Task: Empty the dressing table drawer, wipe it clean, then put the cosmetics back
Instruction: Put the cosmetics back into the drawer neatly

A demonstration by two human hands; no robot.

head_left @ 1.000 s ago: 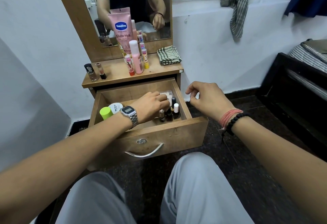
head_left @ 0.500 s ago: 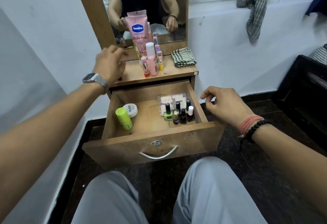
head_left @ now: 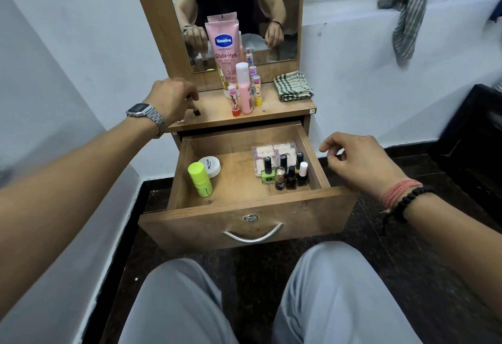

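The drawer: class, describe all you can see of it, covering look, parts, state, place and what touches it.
The drawer is a light brown, wood-look box pulled well out from under the tabletop. Its front panel carries a round metal lock and a curved silver handle. Inside, at left, lie a lime-green tube and a white jar; at right, a clear case with small polish bottles standing at its front. Neither hand touches it: the right hand hovers beside its right wall.

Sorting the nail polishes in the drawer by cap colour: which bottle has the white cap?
The dark bottle with the white cap, rightmost in the front row, nearest the drawer's right wall; the other bottles have black or gold caps.
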